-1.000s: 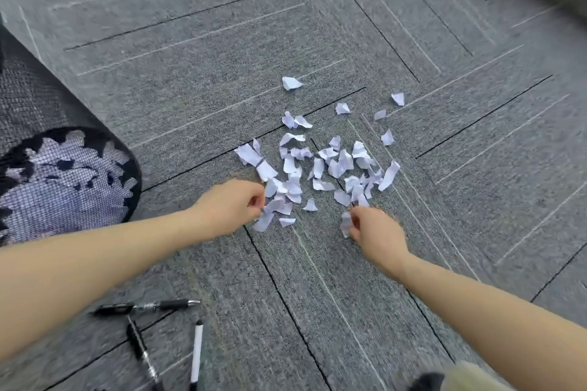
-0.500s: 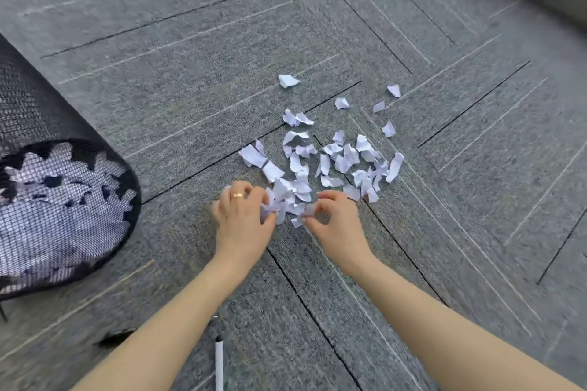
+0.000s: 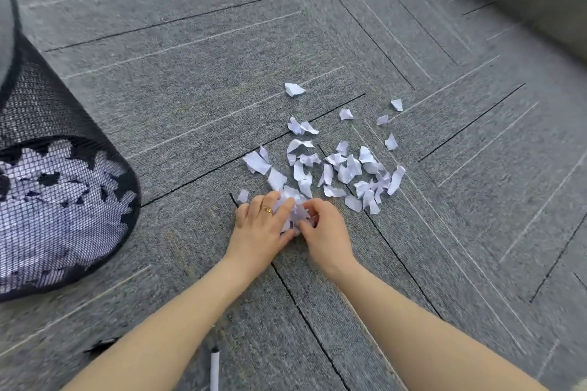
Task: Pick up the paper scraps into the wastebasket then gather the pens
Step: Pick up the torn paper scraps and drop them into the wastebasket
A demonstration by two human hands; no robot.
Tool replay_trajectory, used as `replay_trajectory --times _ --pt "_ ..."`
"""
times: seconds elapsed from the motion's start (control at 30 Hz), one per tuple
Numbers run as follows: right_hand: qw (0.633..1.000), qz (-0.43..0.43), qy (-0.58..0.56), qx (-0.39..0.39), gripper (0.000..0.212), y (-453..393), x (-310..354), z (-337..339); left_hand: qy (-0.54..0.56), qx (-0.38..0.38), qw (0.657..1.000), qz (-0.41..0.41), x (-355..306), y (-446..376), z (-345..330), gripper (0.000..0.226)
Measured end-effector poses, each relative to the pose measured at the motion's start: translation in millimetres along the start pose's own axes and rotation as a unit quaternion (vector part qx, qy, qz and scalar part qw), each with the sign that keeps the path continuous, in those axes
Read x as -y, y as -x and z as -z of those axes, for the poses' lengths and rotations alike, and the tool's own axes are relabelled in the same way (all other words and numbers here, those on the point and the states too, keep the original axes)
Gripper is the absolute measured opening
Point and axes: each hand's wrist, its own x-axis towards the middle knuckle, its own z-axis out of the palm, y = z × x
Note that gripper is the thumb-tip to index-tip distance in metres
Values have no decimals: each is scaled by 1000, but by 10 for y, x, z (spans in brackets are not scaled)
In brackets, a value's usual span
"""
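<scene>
Both hands, left hand (image 3: 259, 228) and right hand (image 3: 324, 232), had fingers clamped on a bunch of white torn paper scraps (image 3: 297, 213), so the scrap-collecting step was in hand, and the next move probably called for carrying it to the black mesh wastebasket (image 3: 60, 200).

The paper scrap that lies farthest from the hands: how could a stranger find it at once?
Start at the pile of white scraps on the grey carpet, beyond the hands. Look past its far edge: one crumpled scrap lies alone, farther away than all the others.

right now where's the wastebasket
The black mesh wastebasket lies at the head view's left edge, left of the left hand and the paper scraps.
</scene>
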Motion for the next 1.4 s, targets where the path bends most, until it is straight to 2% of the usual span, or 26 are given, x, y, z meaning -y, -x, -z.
replay_trajectory --times 0.03,0.1,0.2,0.27,0.4,0.5,0.6,0.67,0.73,0.8,0.83,0.93,1.03,1.1,1.2,1.33,1.4 --pt "1000 3 0 -4 4 -11 -7 4 -10 -14 1000 -9 13 -54 34 45" --pt "1000 -3 -9 -3 9 -32 -12 20 0 -8 999 -33 37 -174 115 27" --pt "1000 -4 -4 14 15 -54 15 77 10 64 994 -85 77 -291 169 35" --pt "1000 -10 -4 22 15 -57 15 102 15 108 989 -96 67 -354 203 30" --pt "997 -46 -60 9 10 -28 -14 137 52 132 990 -7 -27 -387 320 24" --pt "998 -27 -56 26 7 -38 17 169 185 90 974 93 -15 -325 442 17" --pt "995 4 -33 95 45 -50 64 144 264 30 948 176 82 -189 568 13" --pt "994 26 4 106 52 -55 67 92 276 14 929 247 193 -75 613 12" --pt "996 36 15 78 41 -68 50 46 279 15 915 290 295 35 621 12" --pt "999 30 12 39 15 -74 35 11 291 13 903 316 330 89 648 11" --pt "999 25 12 18 5 -71 37 4 298 11 899 321 324 104 678 10" --pt "1000 -2 4 -16 14 -61 52 -35 336 1 887 316 244 160 831 9" --pt "999 -37 9 -5 13 -78 78 -23 393 -23 863 317 119 212 1094 11" --pt "997 -73 -17 22 14 -109 127 33 419 -53 850 314 25 185 1365 16" --pt "973 -100 -170 119 13 -106 515 187 441 -114 841 293 -90 93 1918 21" --pt "902 7 -387 191 13 85 1674 487 454 -233 824 246 -99 24 2701 15" --pt "881 104 -421 187 15 253 2265 633 437 -301 815 233 23 58 3039 11"
